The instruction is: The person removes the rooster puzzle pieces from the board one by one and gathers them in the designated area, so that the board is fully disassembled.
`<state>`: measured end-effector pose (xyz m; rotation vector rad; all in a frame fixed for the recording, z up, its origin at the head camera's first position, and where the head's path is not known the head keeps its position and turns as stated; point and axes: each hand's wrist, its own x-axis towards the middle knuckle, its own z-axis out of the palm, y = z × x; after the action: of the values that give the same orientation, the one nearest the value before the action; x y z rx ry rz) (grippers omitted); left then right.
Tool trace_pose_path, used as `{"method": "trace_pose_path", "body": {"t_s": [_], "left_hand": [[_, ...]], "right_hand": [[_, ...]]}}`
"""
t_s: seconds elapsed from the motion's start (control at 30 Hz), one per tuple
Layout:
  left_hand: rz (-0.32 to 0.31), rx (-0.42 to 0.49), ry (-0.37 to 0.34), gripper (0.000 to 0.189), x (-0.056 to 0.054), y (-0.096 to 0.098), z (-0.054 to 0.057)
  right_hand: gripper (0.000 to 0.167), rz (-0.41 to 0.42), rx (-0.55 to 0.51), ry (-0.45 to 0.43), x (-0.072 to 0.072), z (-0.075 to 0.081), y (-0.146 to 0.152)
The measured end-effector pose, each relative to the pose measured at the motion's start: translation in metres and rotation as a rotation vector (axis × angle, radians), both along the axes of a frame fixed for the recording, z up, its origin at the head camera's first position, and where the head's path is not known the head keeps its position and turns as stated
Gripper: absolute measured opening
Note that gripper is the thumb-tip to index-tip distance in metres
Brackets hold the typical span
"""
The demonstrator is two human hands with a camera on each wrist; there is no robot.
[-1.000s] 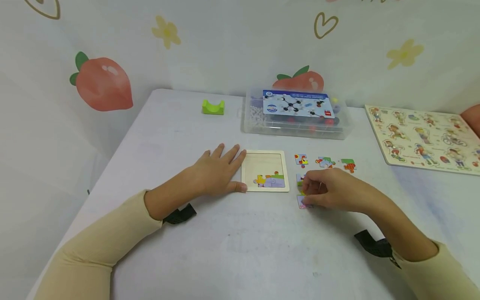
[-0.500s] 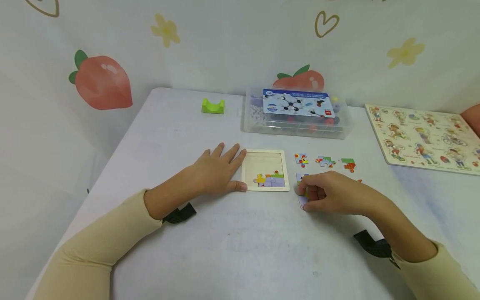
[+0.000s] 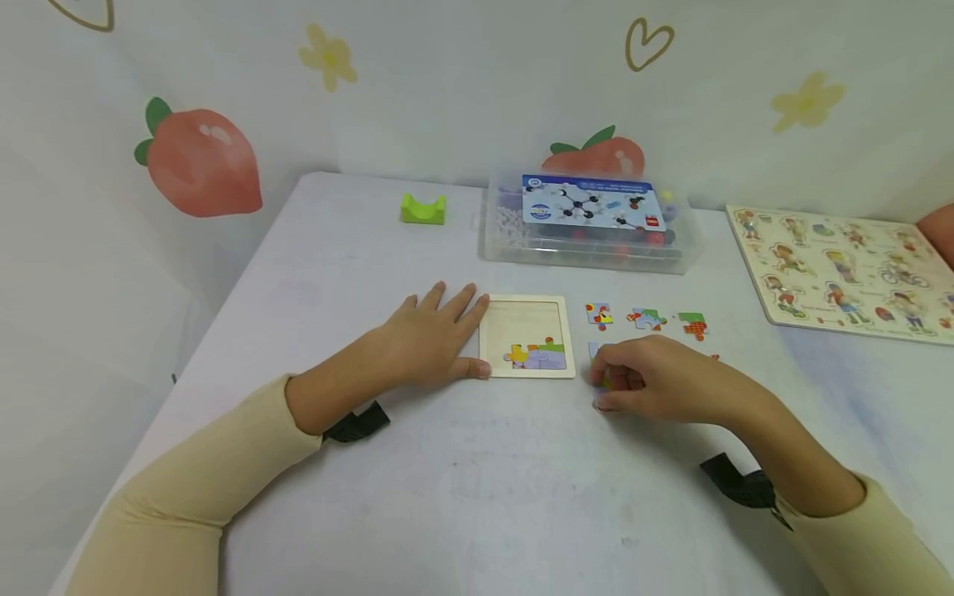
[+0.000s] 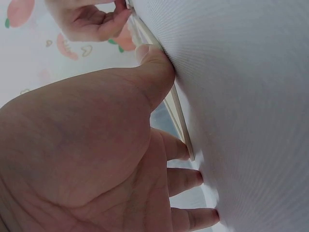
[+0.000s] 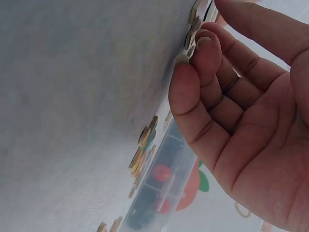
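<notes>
My left hand point(image 3: 432, 343) lies with fingers spread, its thumb and index fingertip touching the left edge of a small wooden puzzle tray point(image 3: 522, 319). Several joined puzzle pieces point(image 3: 542, 357) fill part of the tray's lower right. Beside the tray, my right hand point(image 3: 663, 377) pinches a puzzle piece point(image 3: 607, 384) between thumb and fingers, low over the table; the hand covers most of it. Just above those fingertips another puzzle piece point(image 3: 594, 348) partly shows. In the right wrist view, the fingers point(image 5: 186, 87) are curled beside piece edges.
Loose pieces lie right of the tray, among them a sun-coloured piece point(image 3: 599, 315), a blue-green piece point(image 3: 647, 319) and a red-green piece point(image 3: 693, 324). Behind stand a clear plastic box point(image 3: 589, 257) and a green block point(image 3: 423, 211). A picture board point(image 3: 850, 273) lies far right.
The right fingers have closed in on the lower piece, turned it slightly and shifted a little left, so less of it shows. The left hand and tray have stayed put.
</notes>
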<state>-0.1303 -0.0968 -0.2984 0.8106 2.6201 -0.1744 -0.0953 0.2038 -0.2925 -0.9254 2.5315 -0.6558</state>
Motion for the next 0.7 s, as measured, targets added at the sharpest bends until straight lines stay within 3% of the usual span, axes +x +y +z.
{"method": "trace_pose_path", "body": {"t_s": [0.3, 0.7], "left_hand": [[0.004, 0.009, -0.002, 0.097, 0.001, -0.001, 0.0], [0.003, 0.013, -0.002, 0.096, 0.001, -0.001, -0.001]], "right_hand": [[0.017, -0.013, 0.012, -0.008, -0.002, 0.009, -0.01], [0.017, -0.023, 0.028, 0.128, -0.015, 0.012, -0.039]]}}
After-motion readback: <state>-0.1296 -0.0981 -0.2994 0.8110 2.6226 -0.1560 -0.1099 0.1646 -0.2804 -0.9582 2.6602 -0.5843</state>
